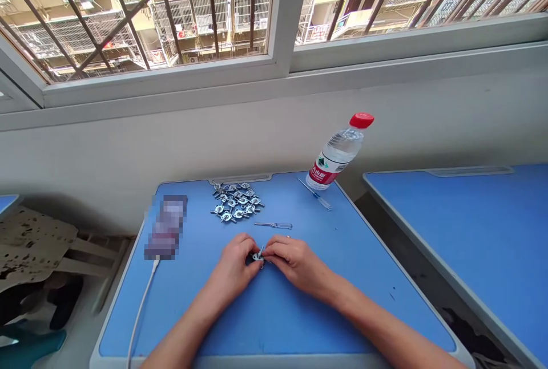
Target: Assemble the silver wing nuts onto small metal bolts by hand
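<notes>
Over the middle of the blue desk (205, 300), my left hand (238, 260) is closed, thumb and fingers pinching a small silver metal fitting (258, 256). From the other side my right hand (296, 259) meets it, fingertips closed at a thin upright part of the same piece. The fingers cover much of the fitting, so its exact kind is unclear. Just beyond the hands lies a slim tool with a clear handle and metal shaft (274, 225), like a small screwdriver. Farther back is a pile of similar silver fittings (237, 201).
A water bottle (336, 158) with a red cap stands at the back right corner, beside a second slim clear-handled tool (315, 194). At the left lies a blurred phone (166, 226) with a white cable (143, 306). Another blue desk (471, 232) stands to the right.
</notes>
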Tool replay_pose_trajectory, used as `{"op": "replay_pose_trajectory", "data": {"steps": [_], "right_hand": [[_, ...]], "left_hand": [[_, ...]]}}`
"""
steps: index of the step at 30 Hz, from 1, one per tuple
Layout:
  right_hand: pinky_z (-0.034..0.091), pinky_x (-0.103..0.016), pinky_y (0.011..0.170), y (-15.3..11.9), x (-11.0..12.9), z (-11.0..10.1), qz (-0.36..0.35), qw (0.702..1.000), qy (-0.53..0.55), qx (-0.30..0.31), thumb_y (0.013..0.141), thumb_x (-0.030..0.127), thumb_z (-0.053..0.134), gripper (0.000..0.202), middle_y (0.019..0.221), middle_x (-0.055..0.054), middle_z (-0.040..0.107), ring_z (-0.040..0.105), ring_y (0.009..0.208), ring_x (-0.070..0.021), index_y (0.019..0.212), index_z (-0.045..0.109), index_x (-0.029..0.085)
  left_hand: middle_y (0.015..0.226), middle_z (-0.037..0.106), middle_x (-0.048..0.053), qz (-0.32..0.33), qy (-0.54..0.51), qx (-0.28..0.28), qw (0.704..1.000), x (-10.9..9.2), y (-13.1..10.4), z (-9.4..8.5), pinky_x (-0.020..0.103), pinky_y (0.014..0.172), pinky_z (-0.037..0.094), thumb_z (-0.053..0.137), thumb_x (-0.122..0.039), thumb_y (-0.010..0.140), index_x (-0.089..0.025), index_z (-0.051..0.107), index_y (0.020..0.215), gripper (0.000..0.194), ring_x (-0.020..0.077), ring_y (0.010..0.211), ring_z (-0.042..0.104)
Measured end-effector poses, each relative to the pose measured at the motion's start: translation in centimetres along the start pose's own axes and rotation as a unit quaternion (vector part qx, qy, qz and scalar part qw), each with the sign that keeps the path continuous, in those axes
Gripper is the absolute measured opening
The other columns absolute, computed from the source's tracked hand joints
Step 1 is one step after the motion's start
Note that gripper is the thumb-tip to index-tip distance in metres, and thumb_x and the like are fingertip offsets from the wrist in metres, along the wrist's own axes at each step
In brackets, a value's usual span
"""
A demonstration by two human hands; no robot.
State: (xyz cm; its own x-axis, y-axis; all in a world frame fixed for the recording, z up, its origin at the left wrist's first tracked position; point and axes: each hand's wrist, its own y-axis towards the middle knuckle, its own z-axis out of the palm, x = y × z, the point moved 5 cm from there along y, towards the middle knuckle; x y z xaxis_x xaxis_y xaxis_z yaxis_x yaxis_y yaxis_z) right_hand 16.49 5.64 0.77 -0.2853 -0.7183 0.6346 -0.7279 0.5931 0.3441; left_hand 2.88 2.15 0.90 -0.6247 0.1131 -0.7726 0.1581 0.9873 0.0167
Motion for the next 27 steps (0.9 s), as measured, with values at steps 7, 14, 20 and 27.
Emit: {"op": "replay_pose_trajectory", "data": {"steps": [7,14,20,27], "right_hand": [[0.048,-0.027,0.066,0.1,0.7,-1.2,0.006,0.999,-0.038,0.011,0.094,0.015,0.045,0.023,0.081,-0.005,0.068,0.063,0.072,-0.0165,0.086,0.066,0.019],[0.046,-0.029,0.065,-0.3,1.0,-0.4,-0.062,0.994,-0.089,0.025,0.096,0.012,0.040,0.029,0.079,-0.006,0.069,0.064,0.070,-0.0178,0.085,0.066,0.019],[0.046,-0.027,0.063,-0.2,1.4,-0.8,-0.082,0.992,-0.094,0.000,0.095,0.011,0.041,0.025,0.080,-0.005,0.068,0.063,0.069,-0.0162,0.093,0.065,0.018],[0.043,-0.026,0.059,-0.4,1.8,-0.5,-0.134,0.980,-0.150,0.004,0.096,0.008,0.038,0.032,0.075,-0.005,0.067,0.061,0.064,-0.0152,0.083,0.066,0.018]], "left_hand": [[0.088,0.060,0.003,-0.008,-0.004,0.001,1.000,-0.2,-0.1,-0.1,0.027,0.073,0.043,0.060,-0.005,0.075,-0.018,0.058,0.077,0.013,0.0182,0.084,0.057],[0.088,0.059,0.002,-0.024,-0.018,-0.004,1.000,-0.1,-0.1,-0.1,0.026,0.072,0.043,0.060,-0.002,0.072,-0.018,0.059,0.078,0.017,0.0169,0.082,0.056],[0.085,0.058,0.002,-0.031,-0.017,-0.004,0.999,0.0,-0.1,0.0,0.026,0.071,0.042,0.060,-0.003,0.071,-0.018,0.057,0.075,0.016,0.0168,0.080,0.055],[0.084,0.057,0.002,-0.017,-0.032,-0.007,0.999,0.1,0.0,0.1,0.025,0.070,0.040,0.060,-0.003,0.072,-0.017,0.055,0.074,0.015,0.0162,0.079,0.053]]}}
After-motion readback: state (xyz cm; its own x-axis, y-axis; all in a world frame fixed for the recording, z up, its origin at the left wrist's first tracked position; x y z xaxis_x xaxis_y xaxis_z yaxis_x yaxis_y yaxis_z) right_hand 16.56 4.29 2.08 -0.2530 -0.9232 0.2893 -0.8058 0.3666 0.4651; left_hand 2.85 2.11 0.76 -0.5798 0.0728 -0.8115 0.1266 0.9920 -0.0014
